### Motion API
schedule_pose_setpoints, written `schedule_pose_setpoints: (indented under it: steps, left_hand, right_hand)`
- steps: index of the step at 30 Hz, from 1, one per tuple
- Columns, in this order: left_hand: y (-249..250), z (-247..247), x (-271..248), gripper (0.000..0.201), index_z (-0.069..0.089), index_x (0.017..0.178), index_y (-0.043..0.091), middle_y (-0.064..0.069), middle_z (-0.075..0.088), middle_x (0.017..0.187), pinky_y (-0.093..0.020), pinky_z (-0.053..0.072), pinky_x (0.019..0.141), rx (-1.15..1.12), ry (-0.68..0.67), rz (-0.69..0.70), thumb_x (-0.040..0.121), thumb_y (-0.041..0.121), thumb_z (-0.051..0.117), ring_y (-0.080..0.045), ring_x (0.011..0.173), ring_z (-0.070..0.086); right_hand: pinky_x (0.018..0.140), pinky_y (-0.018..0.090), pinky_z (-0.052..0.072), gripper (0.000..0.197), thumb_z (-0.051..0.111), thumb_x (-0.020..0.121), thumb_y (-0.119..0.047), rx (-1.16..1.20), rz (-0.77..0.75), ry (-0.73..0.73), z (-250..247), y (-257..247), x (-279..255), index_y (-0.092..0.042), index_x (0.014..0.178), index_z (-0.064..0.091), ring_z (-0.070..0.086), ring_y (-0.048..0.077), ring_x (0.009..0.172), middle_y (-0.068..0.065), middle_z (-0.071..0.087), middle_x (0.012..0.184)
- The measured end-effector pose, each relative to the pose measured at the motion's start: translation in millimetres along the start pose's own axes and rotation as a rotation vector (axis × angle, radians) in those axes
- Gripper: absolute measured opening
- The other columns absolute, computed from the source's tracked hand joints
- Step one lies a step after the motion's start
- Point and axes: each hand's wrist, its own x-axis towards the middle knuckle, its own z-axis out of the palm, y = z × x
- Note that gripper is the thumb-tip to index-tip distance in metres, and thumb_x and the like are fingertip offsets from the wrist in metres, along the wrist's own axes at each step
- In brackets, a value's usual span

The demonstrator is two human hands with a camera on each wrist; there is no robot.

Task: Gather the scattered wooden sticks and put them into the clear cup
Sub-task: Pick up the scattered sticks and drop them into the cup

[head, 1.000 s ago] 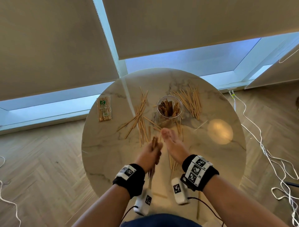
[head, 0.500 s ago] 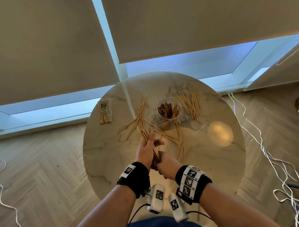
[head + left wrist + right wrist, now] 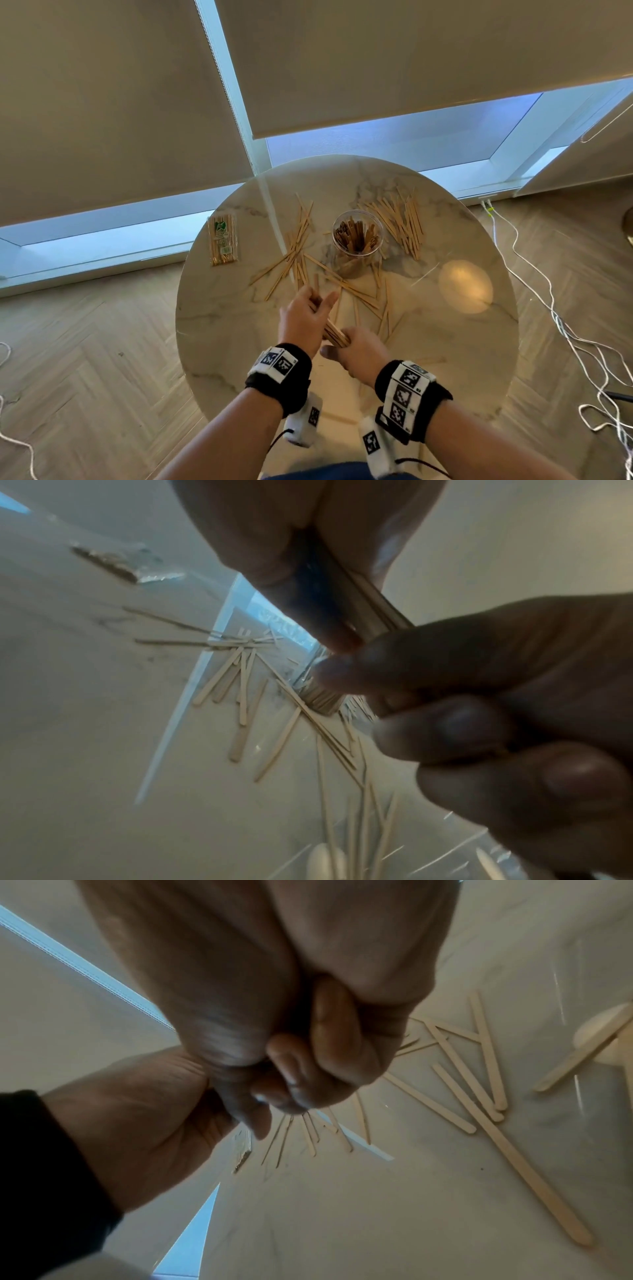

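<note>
Both hands hold one bundle of wooden sticks (image 3: 335, 335) low over the near half of the round marble table (image 3: 219, 329). My left hand (image 3: 315, 303) grips its far part. My right hand (image 3: 346, 342) is curled in a fist round its near end, as the right wrist view shows (image 3: 301, 1074). In the left wrist view the bundle (image 3: 356, 593) runs from my left palm into the right hand's fingers (image 3: 479, 723). The clear cup (image 3: 357, 241) stands upright beyond the hands, with several sticks in it. Loose sticks (image 3: 295, 251) lie left, right and in front of it.
A sealed pack of skewers (image 3: 222, 240) lies at the table's left edge. Another heap of sticks (image 3: 400, 222) lies right of the cup. One stick (image 3: 337, 418) rests by the near edge. White cables (image 3: 555, 318) trail over the wooden floor on the right.
My right hand has come back from lying flat on the table and closed round the near end of the bundle. The left hand has tilted the bundle and moved slightly forward.
</note>
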Motion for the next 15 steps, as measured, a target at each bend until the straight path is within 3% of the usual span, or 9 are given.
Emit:
schedule_pose_setpoints:
  steps: [4, 7, 11, 13, 15]
  left_hand:
    - [-2, -6, 9, 0.045, 0.052, 0.07, 0.017, -0.001, 0.063, 0.059, -0.015, 0.04, 0.048, 0.114, 0.082, -0.016, 0.09, 0.057, 0.063, -0.014, 0.052, 0.057]
    - [0, -3, 5, 0.046, 0.056, 0.072, 0.014, 0.001, 0.065, 0.061, -0.021, 0.046, 0.049, -0.019, 0.12, -0.048, 0.093, 0.055, 0.06, -0.012, 0.049, 0.056]
    - [14, -2, -9, 0.035, 0.062, 0.085, 0.01, -0.001, 0.075, 0.079, -0.026, 0.049, 0.05, -0.252, -0.114, -0.015, 0.1, 0.041, 0.055, -0.013, 0.05, 0.059]
    - [20, -7, -9, 0.025, 0.059, 0.092, 0.01, -0.006, 0.076, 0.086, -0.031, 0.05, 0.053, -0.366, -0.253, 0.012, 0.101, 0.033, 0.056, -0.019, 0.055, 0.061]
    - [28, -11, -10, 0.019, 0.058, 0.094, 0.012, -0.005, 0.076, 0.089, -0.031, 0.05, 0.055, -0.326, -0.316, 0.061, 0.101, 0.031, 0.057, -0.019, 0.057, 0.061]
  right_hand:
    - [0.052, 0.025, 0.038, 0.028, 0.073, 0.082, -0.046, -0.062, -0.067, 0.063, -3, 5, -5, -0.027, 0.079, 0.054, 0.051, 0.009, 0.054, -0.006, 0.057, 0.064]
    - [0.055, 0.025, 0.04, 0.027, 0.066, 0.087, -0.047, -0.23, -0.115, 0.174, -6, 2, -8, -0.028, 0.079, 0.049, 0.054, 0.012, 0.064, -0.005, 0.059, 0.073]
    - [0.06, 0.03, 0.048, 0.029, 0.056, 0.09, -0.05, -0.323, -0.052, 0.292, -17, 2, -10, -0.024, 0.078, 0.061, 0.063, 0.017, 0.069, -0.002, 0.065, 0.072]
    - [0.055, 0.025, 0.046, 0.029, 0.056, 0.091, -0.049, -0.279, -0.04, 0.302, -25, 6, -11, -0.024, 0.076, 0.062, 0.063, 0.014, 0.066, -0.003, 0.065, 0.068]
    - [0.051, 0.021, 0.043, 0.03, 0.06, 0.089, -0.052, -0.2, -0.069, 0.29, -30, 11, -14, -0.024, 0.079, 0.063, 0.06, 0.01, 0.06, -0.003, 0.064, 0.067]
